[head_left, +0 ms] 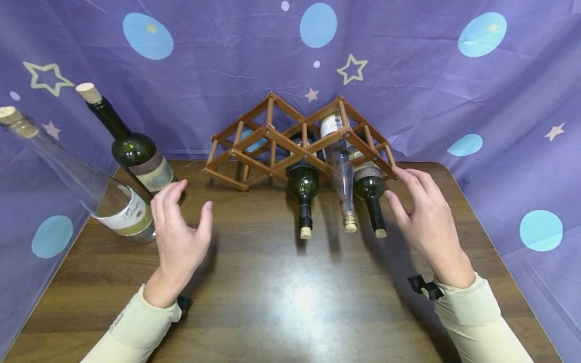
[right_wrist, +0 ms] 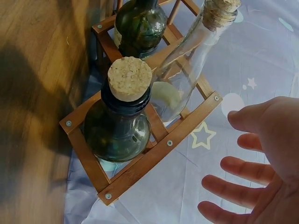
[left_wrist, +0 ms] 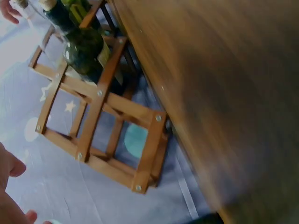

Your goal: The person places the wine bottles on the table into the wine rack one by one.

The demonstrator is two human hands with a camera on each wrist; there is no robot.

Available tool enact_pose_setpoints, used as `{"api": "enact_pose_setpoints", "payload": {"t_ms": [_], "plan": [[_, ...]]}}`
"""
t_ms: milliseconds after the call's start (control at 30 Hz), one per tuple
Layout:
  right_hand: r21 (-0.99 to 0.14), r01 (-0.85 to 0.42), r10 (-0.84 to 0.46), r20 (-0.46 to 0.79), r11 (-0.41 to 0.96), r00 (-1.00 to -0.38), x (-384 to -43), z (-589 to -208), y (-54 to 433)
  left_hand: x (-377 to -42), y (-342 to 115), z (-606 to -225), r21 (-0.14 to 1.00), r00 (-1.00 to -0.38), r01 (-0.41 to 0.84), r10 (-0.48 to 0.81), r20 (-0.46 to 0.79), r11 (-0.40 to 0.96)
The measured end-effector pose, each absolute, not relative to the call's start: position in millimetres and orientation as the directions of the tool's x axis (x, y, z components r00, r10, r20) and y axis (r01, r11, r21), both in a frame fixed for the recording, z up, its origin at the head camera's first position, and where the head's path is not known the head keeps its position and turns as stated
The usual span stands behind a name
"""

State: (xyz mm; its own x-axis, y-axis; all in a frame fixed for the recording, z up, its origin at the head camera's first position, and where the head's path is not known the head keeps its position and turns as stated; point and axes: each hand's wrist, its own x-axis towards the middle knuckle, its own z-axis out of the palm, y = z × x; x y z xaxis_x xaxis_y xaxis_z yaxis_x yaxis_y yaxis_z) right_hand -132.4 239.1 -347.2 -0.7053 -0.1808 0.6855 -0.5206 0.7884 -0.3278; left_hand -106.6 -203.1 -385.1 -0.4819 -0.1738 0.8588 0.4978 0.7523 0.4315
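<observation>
While the left hand hangs at the left with its thumb set wide of its fingers, just beside the tall clear bottle, the right hand is out at the right end of the wooden rack, fingers loosely spread, and neither hand has hold of anything! Whether the right fingertips actually touch the rack, I cannot tell. Over on the left, that clear bottle stands upright on the table, with the standing green bottle just behind it on the far side, both corked. The rack sits along the far edge, and three bottles lie in it, necks tipped toward the near side: the left green one, the clear one in the middle, the right green one. Now, handling! This glass looks stiff, smooth and brittle, likely slippery under dry fingers; the clear bottle shows no liquid, so it is probably only moderately heavy, while the dark glass hides what the green ones weigh. The safest hold is around the body at the paper label, or firmly round the neck, never by the cork alone. As for the rack, its thin slats look light and could shift at the screwed joints, so a steadying hand suits its end frame.
</observation>
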Motion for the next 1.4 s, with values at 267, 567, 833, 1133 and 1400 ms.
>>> {"api": "enact_pose_setpoints", "payload": {"t_ms": [267,567,833,1133,1400], "plan": [[-0.325,-0.514,-0.181,0.681,0.794,-0.710,-131,-348,241,-103,-218,-373,0.405,-0.311,0.468,-0.283,0.907,0.785],[-0.325,-0.508,-0.175,0.681,0.798,-0.711,-131,-349,243,-105,-236,-363,0.424,-0.094,0.405,-0.424,0.901,0.810],[-0.324,-0.509,-0.178,0.680,0.797,-0.711,-132,-349,243,-101,-261,-357,0.589,-0.182,0.304,-0.561,0.807,0.749],[-0.322,-0.508,-0.182,0.675,0.799,-0.715,-134,-352,244,-101,-279,-364,0.740,-0.359,0.249,-0.650,0.669,0.624],[-0.321,-0.503,-0.179,0.674,0.802,-0.716,-136,-354,244,-98,-278,-360,0.820,-0.436,0.198,-0.701,0.564,0.537]]}}
